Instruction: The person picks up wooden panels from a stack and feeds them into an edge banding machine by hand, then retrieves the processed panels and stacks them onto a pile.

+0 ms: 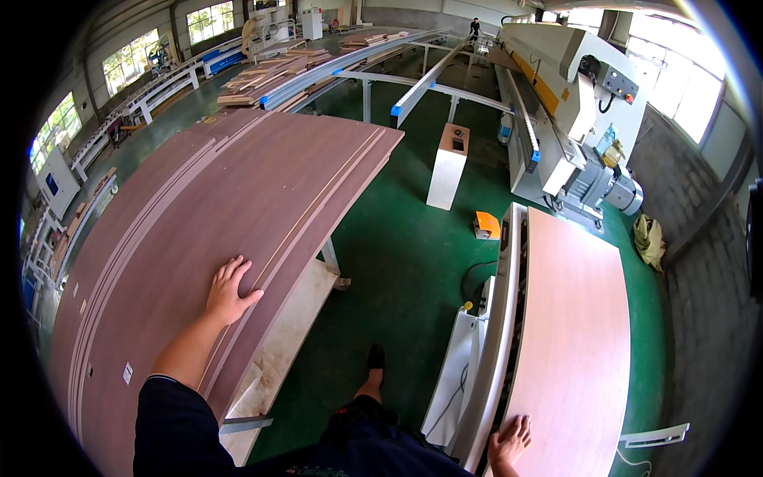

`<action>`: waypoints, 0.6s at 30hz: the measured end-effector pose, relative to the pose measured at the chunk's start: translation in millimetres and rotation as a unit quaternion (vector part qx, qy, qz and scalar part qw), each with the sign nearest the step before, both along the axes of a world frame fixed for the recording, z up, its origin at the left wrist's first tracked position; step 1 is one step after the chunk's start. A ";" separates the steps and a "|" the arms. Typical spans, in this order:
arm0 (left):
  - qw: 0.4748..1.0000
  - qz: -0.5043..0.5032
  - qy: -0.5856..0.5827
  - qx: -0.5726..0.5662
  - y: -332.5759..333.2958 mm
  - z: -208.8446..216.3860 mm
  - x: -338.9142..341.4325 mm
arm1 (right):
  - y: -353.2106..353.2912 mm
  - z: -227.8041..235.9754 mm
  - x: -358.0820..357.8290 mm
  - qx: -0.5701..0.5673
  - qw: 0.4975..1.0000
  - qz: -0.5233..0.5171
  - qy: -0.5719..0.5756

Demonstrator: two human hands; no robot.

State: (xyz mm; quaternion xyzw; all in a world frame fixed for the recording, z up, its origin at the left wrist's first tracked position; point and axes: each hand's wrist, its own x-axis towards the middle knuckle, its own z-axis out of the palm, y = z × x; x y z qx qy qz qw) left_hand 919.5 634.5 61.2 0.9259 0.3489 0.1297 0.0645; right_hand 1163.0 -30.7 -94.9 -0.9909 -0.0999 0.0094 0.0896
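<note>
My left hand [230, 291] lies with its fingers apart on a stack of large reddish-brown boards [183, 238]. It rests beside a thin light strip [318, 210] running along the stack's right side. At the lower right, my right hand [511, 440] rests on the near left part of a pale wood-coloured panel [568, 318]. Its fingers are slightly bent on the panel's surface, and the thumb is near the panel's left edge. That panel lies along the grey metal rail [501, 334] of a machine. Neither hand holds anything that I can see.
An orange foot pedal [486, 226] and a white pedestal [448, 171] stand on the green floor. Ahead are metal support rails [433, 79] with blue ends. A large white machine [556, 87] with a motor [600, 184] is at the right. Another person [474, 28] stands far off.
</note>
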 end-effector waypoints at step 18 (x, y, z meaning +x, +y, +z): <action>1.000 -0.003 -0.017 0.008 -1.0 -1.8 1.3 | 0.1 1.6 0.2 -0.011 1.000 -0.004 -0.001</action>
